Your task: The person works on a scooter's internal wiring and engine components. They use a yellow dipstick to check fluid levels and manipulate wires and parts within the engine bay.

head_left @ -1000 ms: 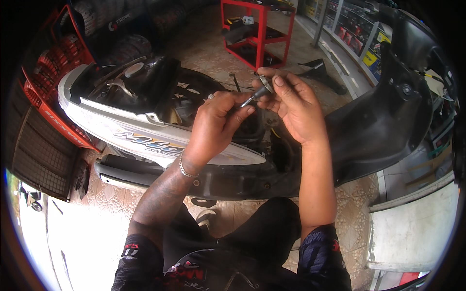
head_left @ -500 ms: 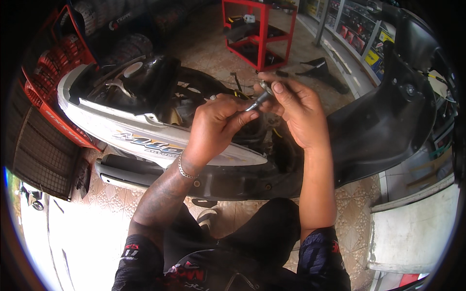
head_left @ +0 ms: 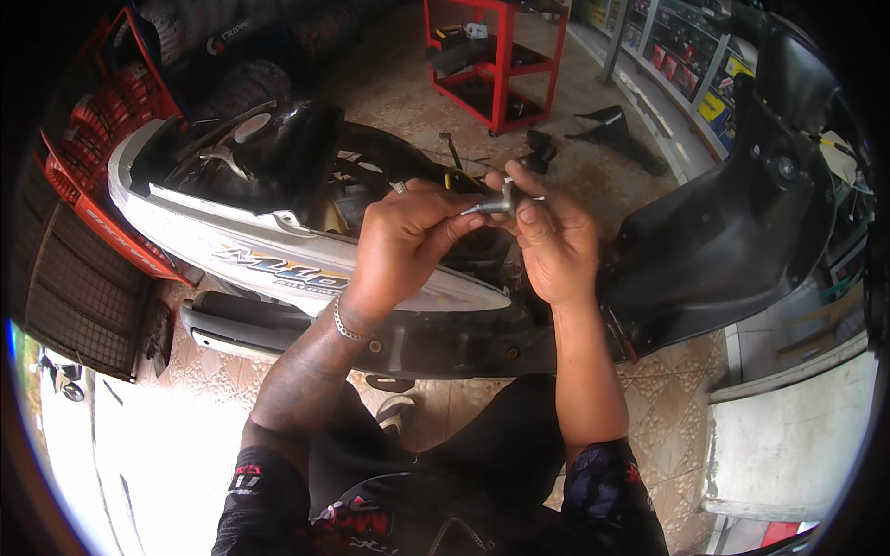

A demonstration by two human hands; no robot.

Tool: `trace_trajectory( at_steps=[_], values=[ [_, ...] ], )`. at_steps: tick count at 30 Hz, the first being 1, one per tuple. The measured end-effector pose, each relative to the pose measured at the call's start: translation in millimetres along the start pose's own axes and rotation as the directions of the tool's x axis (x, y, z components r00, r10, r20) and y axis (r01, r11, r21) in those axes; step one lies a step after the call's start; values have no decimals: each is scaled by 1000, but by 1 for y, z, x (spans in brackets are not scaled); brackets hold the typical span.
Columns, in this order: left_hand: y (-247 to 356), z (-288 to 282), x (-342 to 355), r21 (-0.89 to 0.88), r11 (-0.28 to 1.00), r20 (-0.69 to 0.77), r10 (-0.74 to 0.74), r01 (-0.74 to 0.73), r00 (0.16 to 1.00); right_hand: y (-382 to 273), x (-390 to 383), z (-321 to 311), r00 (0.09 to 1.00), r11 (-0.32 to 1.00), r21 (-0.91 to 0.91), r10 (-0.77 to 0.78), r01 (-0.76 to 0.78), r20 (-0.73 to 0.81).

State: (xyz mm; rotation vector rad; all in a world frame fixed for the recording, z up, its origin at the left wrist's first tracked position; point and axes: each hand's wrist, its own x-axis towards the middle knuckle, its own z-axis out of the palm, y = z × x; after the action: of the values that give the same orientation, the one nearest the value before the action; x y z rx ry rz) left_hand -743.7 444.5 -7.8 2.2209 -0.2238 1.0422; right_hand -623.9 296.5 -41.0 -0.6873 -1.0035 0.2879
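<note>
Holding a small grey metal T-shaped tool [head_left: 503, 200] above the open middle of the stripped white and black scooter [head_left: 278, 250], the right hand [head_left: 554, 243] was closed round its far end, while the left hand [head_left: 405, 243] pinched its near tip between curled fingers. Doing this well probably called for a steady right grip, small left finger turns, and keeping both hands over the scooter so nothing loose dropped to the tiled floor [head_left: 667, 426].

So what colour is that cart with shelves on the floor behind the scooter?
Bright red, the cart shows best near the top of the head view.
</note>
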Motion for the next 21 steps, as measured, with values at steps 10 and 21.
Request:
trace_trajectory(
  at_steps=[10, 21],
  values=[
    [-5, 2, -3, 19, 1000, -27, 21, -20, 999, 2, 0, 4, 964, 958, 195, 235, -209, -126],
    [8, 6, -3, 115, 993, 61, -20, 13, 998, -3, -9, -1, 976, 975, 200, 136, -101, -169]
  ],
)
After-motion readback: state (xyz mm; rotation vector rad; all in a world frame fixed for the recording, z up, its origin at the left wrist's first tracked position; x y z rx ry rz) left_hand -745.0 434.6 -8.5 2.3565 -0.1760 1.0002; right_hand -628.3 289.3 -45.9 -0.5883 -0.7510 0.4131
